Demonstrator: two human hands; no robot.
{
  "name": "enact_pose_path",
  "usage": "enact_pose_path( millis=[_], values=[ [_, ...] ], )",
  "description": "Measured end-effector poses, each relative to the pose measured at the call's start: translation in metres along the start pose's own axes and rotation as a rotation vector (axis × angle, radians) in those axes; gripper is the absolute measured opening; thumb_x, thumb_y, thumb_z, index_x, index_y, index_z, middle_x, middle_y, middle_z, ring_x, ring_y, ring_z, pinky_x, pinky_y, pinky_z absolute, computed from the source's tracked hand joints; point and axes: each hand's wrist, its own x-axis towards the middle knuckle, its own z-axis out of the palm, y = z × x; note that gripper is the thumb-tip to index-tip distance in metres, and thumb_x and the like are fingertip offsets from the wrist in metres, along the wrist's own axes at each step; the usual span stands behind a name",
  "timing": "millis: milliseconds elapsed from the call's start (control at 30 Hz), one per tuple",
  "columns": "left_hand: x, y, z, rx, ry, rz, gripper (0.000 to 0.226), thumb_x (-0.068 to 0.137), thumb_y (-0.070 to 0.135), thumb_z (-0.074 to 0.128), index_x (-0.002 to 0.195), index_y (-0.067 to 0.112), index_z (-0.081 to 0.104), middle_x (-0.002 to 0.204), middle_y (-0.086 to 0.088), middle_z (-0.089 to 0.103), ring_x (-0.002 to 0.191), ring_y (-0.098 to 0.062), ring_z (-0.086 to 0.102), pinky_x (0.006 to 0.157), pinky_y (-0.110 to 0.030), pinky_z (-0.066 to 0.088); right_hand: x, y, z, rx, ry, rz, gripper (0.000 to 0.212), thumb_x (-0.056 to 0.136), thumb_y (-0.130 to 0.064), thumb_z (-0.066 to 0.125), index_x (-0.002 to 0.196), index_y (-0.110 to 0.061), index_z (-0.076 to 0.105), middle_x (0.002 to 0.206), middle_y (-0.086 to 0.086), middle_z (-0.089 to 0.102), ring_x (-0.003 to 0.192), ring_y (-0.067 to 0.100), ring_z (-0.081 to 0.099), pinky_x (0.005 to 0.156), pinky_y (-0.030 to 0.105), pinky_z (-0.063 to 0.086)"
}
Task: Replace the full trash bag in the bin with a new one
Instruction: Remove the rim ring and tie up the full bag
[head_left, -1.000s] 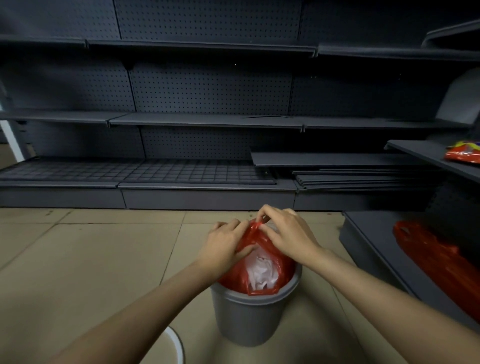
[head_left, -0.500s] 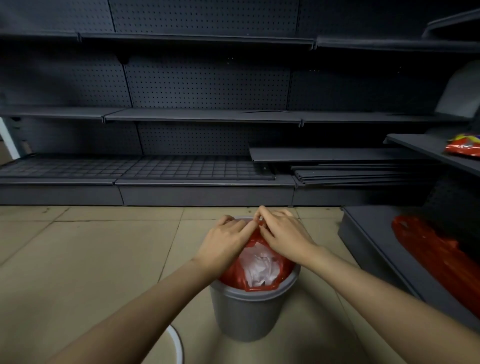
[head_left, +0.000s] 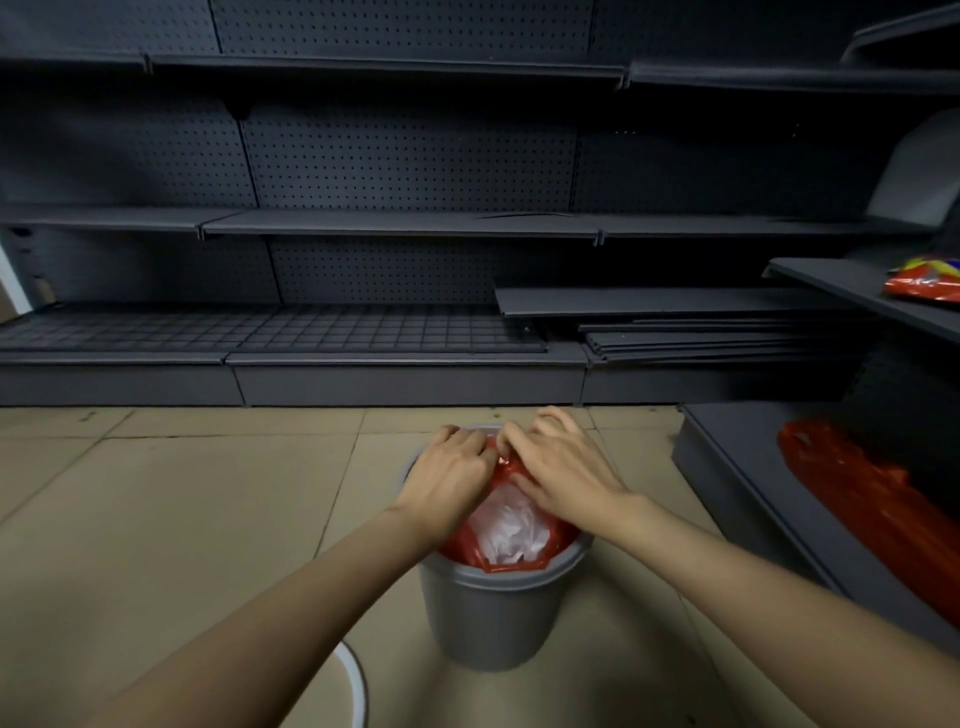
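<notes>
Presently, item: red bag (head_left: 470, 545), full of white waste (head_left: 506, 525), seated in the grey bin (head_left: 493, 608) on the floor. Our left hand (head_left: 447, 483) and right hand (head_left: 561, 478) meet at its far edge, fingers closed, pinching the film together. Risks, as we judge: thin plastic tearing under a sharp pull; light bin tipping or lifting with the bag; waste spilling through the open near side.

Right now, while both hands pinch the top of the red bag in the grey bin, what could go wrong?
1. The thin red plastic bag is gripped only at its far edge by the left hand and right hand; pulling there might tear it.
2. Its near side gapes open, so the white crumpled paper could spill.
3. The grey plastic bin stands free on the tiled floor and may lift or tip.
</notes>
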Motion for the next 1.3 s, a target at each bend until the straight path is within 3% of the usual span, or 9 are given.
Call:
enact_pose_path(
  millis=[100,267,467,633,733,867,967,1133,1300],
  values=[
    [0.003,0.005,-0.004,0.03,-0.055,-0.022,0.034,0.095,0.021,0.042,0.125,0.011,0.053,0.121,-0.01,0.057,0.115,-0.029,0.05,0.111,-0.038,0.022,0.0,0.002,-0.005,-0.05,0.052,-0.014,0.006,0.075,-0.019,0.065,0.076,-0.021,0.06,0.074,-0.004,0.069,0.081,0.022,0.059,0.101,0.042,0.042],
    [0.003,0.004,-0.009,0.027,-0.065,-0.036,0.031,0.096,0.026,0.04,0.121,0.015,0.054,0.124,-0.008,0.053,0.116,-0.026,0.05,0.113,-0.038,0.017,0.003,0.004,0.0,-0.109,-0.028,0.011,0.009,0.065,-0.025,0.079,0.072,-0.029,0.075,0.079,-0.006,0.07,0.085,0.021,0.062,0.101,0.041,0.038],
    [0.002,0.002,-0.007,-0.195,-0.056,-0.114,0.028,0.093,0.031,0.045,0.114,0.019,0.059,0.113,-0.003,0.056,0.109,-0.022,0.054,0.104,-0.034,0.028,0.005,0.004,-0.002,-0.005,0.004,0.181,0.021,0.084,-0.037,0.06,0.1,-0.031,0.072,0.098,-0.001,0.056,0.101,0.024,0.047,0.089,0.036,0.025],
    [0.002,0.004,-0.009,-0.357,-0.089,-0.142,0.027,0.092,0.026,0.047,0.115,0.021,0.06,0.11,-0.004,0.056,0.106,-0.022,0.054,0.099,-0.036,0.032,0.005,0.0,0.006,0.037,-0.053,0.236,0.025,0.085,-0.041,0.059,0.105,-0.028,0.07,0.099,-0.002,0.067,0.099,0.022,0.051,0.094,0.037,0.027],
    [0.003,0.005,-0.01,-0.402,-0.1,-0.16,0.029,0.092,0.024,0.046,0.118,0.021,0.059,0.114,-0.005,0.056,0.108,-0.023,0.054,0.099,-0.036,0.033,0.004,-0.001,0.011,0.076,-0.048,0.284,0.022,0.085,-0.037,0.06,0.104,-0.029,0.07,0.092,-0.001,0.07,0.096,0.022,0.055,0.09,0.035,0.03],
    [0.003,0.004,-0.011,-0.494,-0.123,-0.194,0.031,0.093,0.023,0.047,0.121,0.019,0.059,0.121,-0.006,0.056,0.112,-0.023,0.054,0.099,-0.036,0.036,0.004,-0.004,0.013,0.131,-0.028,0.306,0.023,0.085,-0.03,0.06,0.107,-0.026,0.068,0.099,0.002,0.071,0.1,0.023,0.058,0.09,0.034,0.033],
    [0.003,0.004,-0.012,-0.523,-0.132,-0.204,0.028,0.093,0.023,0.046,0.117,0.018,0.062,0.12,-0.006,0.057,0.109,-0.023,0.055,0.096,-0.036,0.038,0.003,-0.006,0.018,0.166,-0.01,0.318,0.027,0.087,-0.02,0.058,0.112,-0.024,0.065,0.103,0.002,0.071,0.102,0.023,0.059,0.091,0.033,0.034],
    [0.005,0.005,-0.016,-0.548,-0.14,-0.227,0.028,0.096,0.022,0.04,0.101,0.012,0.066,0.113,-0.009,0.06,0.103,-0.025,0.056,0.092,-0.038,0.041,0.006,0.0,0.023,0.198,0.01,0.346,0.022,0.081,-0.025,0.064,0.102,-0.026,0.067,0.095,0.002,0.071,0.099,0.025,0.055,0.086,0.032,0.035],
    [0.006,0.003,-0.015,-0.496,-0.101,-0.218,0.016,0.089,0.018,0.053,0.094,0.013,0.067,0.098,-0.007,0.067,0.089,-0.025,0.062,0.081,-0.037,0.048,0.008,0.004,0.027,0.187,0.017,0.361,0.025,0.079,-0.029,0.063,0.103,-0.028,0.066,0.092,-0.001,0.07,0.096,0.025,0.054,0.085,0.033,0.038]
  ],
)
